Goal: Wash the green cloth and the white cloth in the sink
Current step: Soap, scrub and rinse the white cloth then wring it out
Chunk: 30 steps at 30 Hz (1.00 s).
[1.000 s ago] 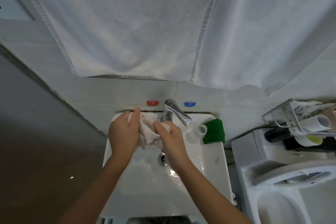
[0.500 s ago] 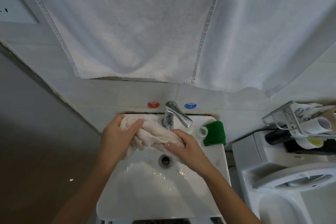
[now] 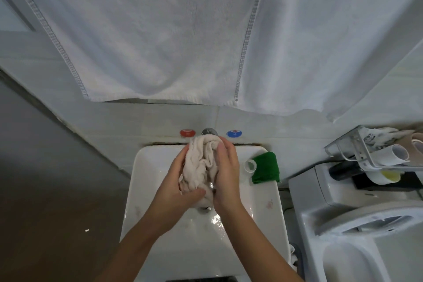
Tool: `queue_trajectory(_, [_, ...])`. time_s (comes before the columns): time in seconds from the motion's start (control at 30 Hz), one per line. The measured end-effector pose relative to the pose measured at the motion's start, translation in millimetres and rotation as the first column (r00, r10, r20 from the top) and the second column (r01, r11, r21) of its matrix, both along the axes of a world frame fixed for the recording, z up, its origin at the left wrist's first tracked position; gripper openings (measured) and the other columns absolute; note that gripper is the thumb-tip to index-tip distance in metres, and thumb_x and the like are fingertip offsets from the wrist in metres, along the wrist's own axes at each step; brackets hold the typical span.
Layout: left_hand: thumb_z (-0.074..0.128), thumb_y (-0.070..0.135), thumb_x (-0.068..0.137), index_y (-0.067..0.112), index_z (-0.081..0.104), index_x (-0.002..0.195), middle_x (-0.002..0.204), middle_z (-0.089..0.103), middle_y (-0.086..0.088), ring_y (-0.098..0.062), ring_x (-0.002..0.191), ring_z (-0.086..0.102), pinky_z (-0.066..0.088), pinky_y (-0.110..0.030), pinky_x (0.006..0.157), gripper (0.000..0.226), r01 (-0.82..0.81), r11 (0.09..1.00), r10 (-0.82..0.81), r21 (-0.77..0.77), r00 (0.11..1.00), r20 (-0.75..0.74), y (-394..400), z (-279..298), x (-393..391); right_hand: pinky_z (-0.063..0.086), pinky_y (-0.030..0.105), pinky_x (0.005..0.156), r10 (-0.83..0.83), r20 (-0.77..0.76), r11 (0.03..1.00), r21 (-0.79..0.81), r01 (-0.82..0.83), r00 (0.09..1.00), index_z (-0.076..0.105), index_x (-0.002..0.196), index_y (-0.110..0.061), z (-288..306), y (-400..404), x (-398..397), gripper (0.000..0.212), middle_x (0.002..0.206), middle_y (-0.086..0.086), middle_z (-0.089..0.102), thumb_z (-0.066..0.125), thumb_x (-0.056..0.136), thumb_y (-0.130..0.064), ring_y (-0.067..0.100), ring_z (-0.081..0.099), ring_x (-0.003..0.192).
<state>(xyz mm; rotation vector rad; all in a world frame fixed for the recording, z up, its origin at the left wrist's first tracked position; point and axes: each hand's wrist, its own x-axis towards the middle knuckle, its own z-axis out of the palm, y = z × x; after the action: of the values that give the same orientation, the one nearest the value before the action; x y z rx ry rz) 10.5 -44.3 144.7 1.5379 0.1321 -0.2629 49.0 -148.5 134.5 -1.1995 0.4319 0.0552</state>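
Both hands, left hand and right hand, clamped on white cloth, mid-scrub over sink. Green cloth right of right hand, looks unwashed.

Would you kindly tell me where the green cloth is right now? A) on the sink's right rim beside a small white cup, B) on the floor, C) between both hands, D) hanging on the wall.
A: the green cloth lies on the sink's right rim beside the small white cup, untouched.

The sink looks like glossy white ceramic, wet and shiny. White cloth is nubby terry, green cloth a softer matt fabric. Tap looks like polished metal; hanging towel rough-woven.
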Motion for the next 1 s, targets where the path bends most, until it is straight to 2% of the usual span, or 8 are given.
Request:
queue_trajectory(0.07, [0.062,-0.008,0.083,0.035,0.04,0.131,0.127,0.054,0.016,0.005,0.111,0.057,0.051,-0.014,0.077,0.068,-0.088,0.995,0.09,-0.057,0.995,0.043,-6,1,0,0.056,0.032,0.088,0.011,0.066,1.0,-0.025,-0.01,0.998,0.057,0.118,-0.03,-1,6,-3,0.025,0.115,-0.003,0.066,0.06,0.093,-0.031,0.014,0.065,0.107])
queue_trajectory(0.17, [0.054,0.013,0.094,0.033,0.038,0.132,0.128,0.05,0.022,0.006,0.114,0.054,0.049,-0.013,0.086,0.046,-0.237,0.972,0.232,0.006,0.959,0.165,-18,2,-2,0.055,0.03,0.091,0.043,0.08,0.997,-0.07,-0.038,0.996,0.051,0.119,-0.04,-5,14,-9,0.048,0.121,-0.01,0.062,0.067,0.076,-0.05,0.009,0.062,0.111])
queue_trajectory(0.33, [0.04,0.052,0.091,0.022,0.053,0.115,0.11,0.062,0.004,-0.013,0.098,0.062,0.053,-0.025,0.086,0.04,-0.527,0.787,0.458,0.321,0.847,0.27,-31,-4,11,0.055,0.028,0.089,0.002,-0.01,0.976,-0.218,-0.004,1.0,0.057,0.093,-0.035,-6,27,-11,0.002,0.1,-0.016,0.064,0.059,0.094,-0.036,0.01,0.062,0.099])
queue_trajectory(0.43, [0.046,0.035,0.097,0.013,0.06,0.098,0.087,0.064,0.006,-0.003,0.084,0.064,0.047,-0.005,0.068,0.026,-0.535,0.796,0.475,0.281,0.842,0.257,-29,-6,26,0.055,0.023,0.08,-0.045,0.015,0.961,-0.273,0.047,0.999,0.06,0.085,-0.028,-3,21,-10,0.008,0.089,-0.01,0.066,0.063,0.092,-0.026,0.008,0.064,0.089])
queue_trajectory(0.63, [0.044,0.015,0.099,0.02,0.053,0.089,0.075,0.053,0.024,0.021,0.073,0.056,0.041,0.002,0.058,0.015,-0.537,0.779,0.427,0.324,0.833,0.353,-48,3,15,0.049,0.018,0.057,0.011,0.127,0.954,-0.298,0.028,0.992,0.059,0.076,-0.016,7,-1,14,0.015,0.068,-0.004,0.063,0.068,0.086,-0.008,0.003,0.06,0.062])
queue_trajectory(0.73, [0.043,0.022,0.1,0.026,0.05,0.08,0.065,0.052,0.022,0.009,0.068,0.059,0.043,-0.004,0.057,0.022,-0.491,0.8,0.366,0.346,0.855,0.368,-37,3,11,0.048,0.018,0.056,-0.013,0.08,0.968,-0.25,0.032,0.997,0.059,0.075,-0.011,7,1,22,0.014,0.063,-0.006,0.061,0.068,0.085,-0.006,0.005,0.059,0.059])
queue_trajectory(0.83, [0.038,0.031,0.095,0.026,0.038,0.064,0.054,0.043,0.013,-0.006,0.052,0.044,0.033,-0.016,0.049,0.032,-0.463,0.833,0.36,0.301,0.869,0.341,-22,3,5,0.047,0.018,0.055,-0.106,-0.002,0.985,-0.137,0.104,0.994,0.06,0.073,-0.01,9,-6,35,0.014,0.061,-0.003,0.059,0.069,0.084,-0.007,0.009,0.057,0.059])
queue_trajectory(1.0, [0.04,0.037,0.092,0.026,0.047,0.072,0.066,0.054,0.01,-0.008,0.061,0.052,0.043,-0.025,0.055,0.025,-0.544,0.796,0.442,0.266,0.822,0.359,-12,5,14,0.048,0.023,0.06,-0.092,0.024,0.987,-0.13,0.094,0.995,0.06,0.074,-0.012,16,-6,41,0.014,0.064,-0.004,0.059,0.069,0.085,-0.013,0.012,0.058,0.064])
